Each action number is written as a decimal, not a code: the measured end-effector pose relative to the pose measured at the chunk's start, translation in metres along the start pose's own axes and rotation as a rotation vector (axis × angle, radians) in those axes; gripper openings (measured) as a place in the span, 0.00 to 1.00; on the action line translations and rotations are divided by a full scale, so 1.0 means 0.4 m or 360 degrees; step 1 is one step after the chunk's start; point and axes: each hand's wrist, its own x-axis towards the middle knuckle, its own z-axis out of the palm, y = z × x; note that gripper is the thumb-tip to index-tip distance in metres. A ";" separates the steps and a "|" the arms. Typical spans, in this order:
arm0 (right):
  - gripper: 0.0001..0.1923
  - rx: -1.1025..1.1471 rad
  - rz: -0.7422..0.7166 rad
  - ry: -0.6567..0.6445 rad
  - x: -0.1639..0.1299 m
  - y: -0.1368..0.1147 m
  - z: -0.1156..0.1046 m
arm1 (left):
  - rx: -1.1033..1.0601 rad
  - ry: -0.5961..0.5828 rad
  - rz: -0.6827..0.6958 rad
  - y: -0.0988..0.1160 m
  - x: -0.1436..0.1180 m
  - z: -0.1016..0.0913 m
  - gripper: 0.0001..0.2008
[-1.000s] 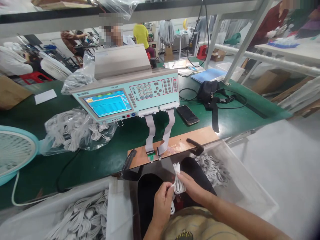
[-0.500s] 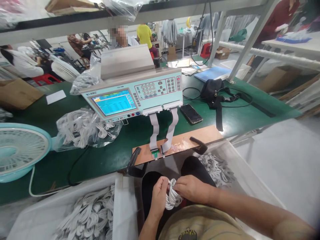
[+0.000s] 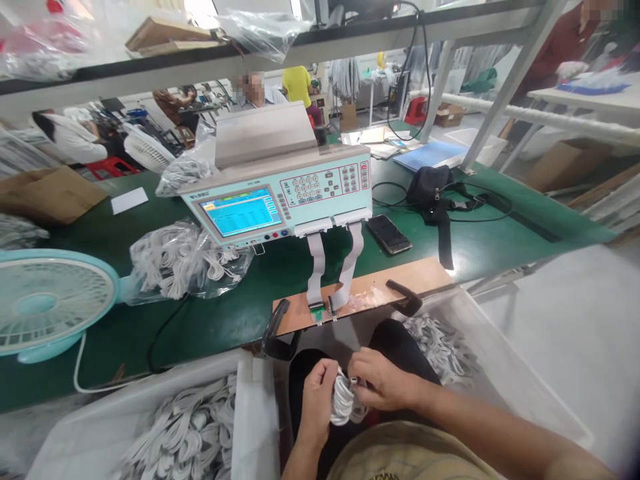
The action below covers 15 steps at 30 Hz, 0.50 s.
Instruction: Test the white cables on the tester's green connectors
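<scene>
Green bench (image 3: 240,313) carries a tester (image 3: 280,193) and a fixture board (image 3: 360,293). Left hand (image 3: 316,397) is closed round a coiled white cable (image 3: 344,400) over the lap; right hand (image 3: 383,387) pinches its plug end. Best practice, by my judgement: keep the coil tight and free one plug only. Cable is white, glossy, bundled in loops.

Both bare hands meet low at the frame's centre: the left hand (image 3: 316,393) curls its fingers closed, the right hand (image 3: 381,388) pinches inward, its forearm stretching toward the lower right corner.
</scene>
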 end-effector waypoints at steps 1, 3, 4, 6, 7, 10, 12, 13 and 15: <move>0.03 0.0032 0.0034 0.0024 0.003 -0.004 0.000 | -0.0050 0.0030 -0.0008 0.000 0.000 0.001 0.15; 0.04 0.0182 0.0240 0.0145 0.013 -0.010 0.001 | -0.0073 0.0062 0.0019 0.003 0.000 0.003 0.14; 0.05 0.0296 0.0398 0.0231 0.020 -0.012 0.003 | -0.0043 0.0055 0.0053 0.005 0.002 0.005 0.13; 0.08 0.0537 0.0708 0.0401 0.037 -0.007 0.010 | 0.0060 0.0024 0.0131 0.012 0.010 0.007 0.13; 0.09 0.0640 0.0810 0.0470 0.046 0.000 0.016 | 0.0106 0.0022 0.0166 0.016 0.016 0.008 0.13; 0.12 0.0850 0.0932 0.0619 0.074 0.032 0.037 | 0.0148 0.0097 0.0260 0.026 0.043 0.006 0.12; 0.14 0.0953 0.0982 0.0705 0.089 0.056 0.053 | 0.0113 0.0120 0.0262 0.030 0.061 -0.001 0.14; 0.15 0.0995 0.1012 0.0741 0.095 0.066 0.060 | 0.0069 0.0104 0.0222 0.031 0.070 -0.007 0.15; 0.15 0.1069 0.1076 0.0793 0.105 0.080 0.070 | -0.0085 0.0018 0.0059 0.030 0.083 -0.023 0.15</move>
